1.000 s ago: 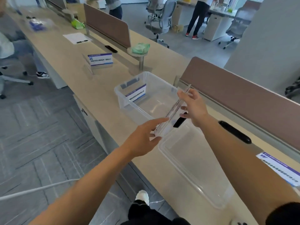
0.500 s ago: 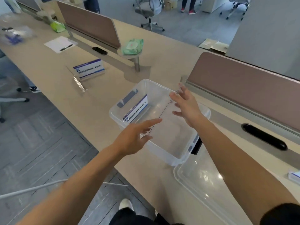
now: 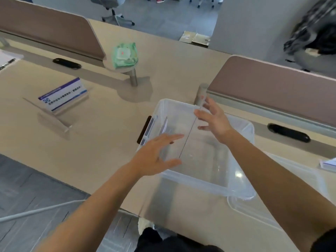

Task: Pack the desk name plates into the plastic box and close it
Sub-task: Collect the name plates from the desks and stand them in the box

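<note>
Plate (image 3: pixel 189 131) is now edge-on inside the box (image 3: pixel 200 180). It shows as a thin clear line running from the far rim toward the near left, between the two hands. A second ago both hands carried it tilted at the end of the box by the lid. Half a second ago it was over the opening. Now it is down between the walls and the fingers have spread. Judgement: this plate's drop-in is nearly done and the release is under way. Clear on clear, so cannot tell if it rests on the box floor.

Left hand (image 3: pixel 156 157) has straight, fanned fingers, palm down over the near-left corner of the box. Its index tip is just beside the plate's near end, contact unclear, and it grips nothing. Right hand (image 3: pixel 214 124) has straight, spread fingers over the far side, fingertips at the plate's far end by the rim. Touching or just off, cannot tell, and nothing is curled round the plate.

Second plate (image 3: pixel 164 125) leans along the left wall inside the box. Third plate (image 3: pixel 63 95) stands on the desk (image 3: pixel 109 128), well left of the box, not yet packed. Fourth plate (image 3: pixel 329 163) is at the right edge, cut off. Lid (image 3: pixel 300 179) lies on the desk at the box's near-right corner, so the box is not closed yet.
</note>
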The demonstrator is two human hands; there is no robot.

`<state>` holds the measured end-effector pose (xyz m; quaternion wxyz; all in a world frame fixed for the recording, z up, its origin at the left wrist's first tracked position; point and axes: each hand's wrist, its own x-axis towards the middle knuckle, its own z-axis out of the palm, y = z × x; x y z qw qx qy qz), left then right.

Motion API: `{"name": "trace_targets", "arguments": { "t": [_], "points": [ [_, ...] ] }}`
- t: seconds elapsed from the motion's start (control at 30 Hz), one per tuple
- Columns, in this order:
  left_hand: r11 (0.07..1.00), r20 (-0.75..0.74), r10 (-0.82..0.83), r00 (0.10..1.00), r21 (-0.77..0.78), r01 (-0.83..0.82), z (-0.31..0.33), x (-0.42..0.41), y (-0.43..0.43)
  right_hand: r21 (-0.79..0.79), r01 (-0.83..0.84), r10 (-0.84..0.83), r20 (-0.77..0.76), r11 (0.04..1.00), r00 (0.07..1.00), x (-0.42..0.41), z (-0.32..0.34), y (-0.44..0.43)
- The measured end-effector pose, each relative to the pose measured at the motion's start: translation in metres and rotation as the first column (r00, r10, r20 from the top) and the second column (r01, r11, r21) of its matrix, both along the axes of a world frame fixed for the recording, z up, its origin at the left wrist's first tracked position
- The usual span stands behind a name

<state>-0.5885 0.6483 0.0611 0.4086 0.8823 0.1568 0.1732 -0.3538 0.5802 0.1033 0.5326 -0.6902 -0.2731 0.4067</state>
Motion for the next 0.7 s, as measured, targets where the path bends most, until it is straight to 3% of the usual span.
{"name": "trace_targets", "arguments": {
  "t": [0.1,0.2,0.33,0.53,0.7],
  "points": [
    [0.993,0.044,0.09,0.995,0.069,-0.093,-0.019,-0.002,0.033,-0.023,0.003,-0.004,-0.058,1.0,0.998,-0.001,-0.018,0.001],
    [0.968,-0.096,0.228,0.969,0.125,-0.216,-0.036,0.009,0.054,-0.068,0.007,-0.011,-0.064,0.998,0.998,0.005,-0.041,0.006],
    [0.956,-0.195,0.247,0.949,0.21,-0.206,-0.059,0.018,0.071,-0.13,0.001,-0.011,-0.07,0.991,0.997,0.011,-0.078,0.017],
    [0.93,-0.271,0.366,0.89,0.073,-0.36,-0.061,0.023,0.075,-0.199,-0.055,0.019,-0.179,0.979,0.984,0.004,-0.128,0.036],
    [0.916,-0.321,0.398,0.859,0.083,-0.394,-0.061,0.023,0.074,-0.194,-0.056,0.017,-0.198,0.979,0.98,-0.001,-0.15,0.053]
  ]
}}
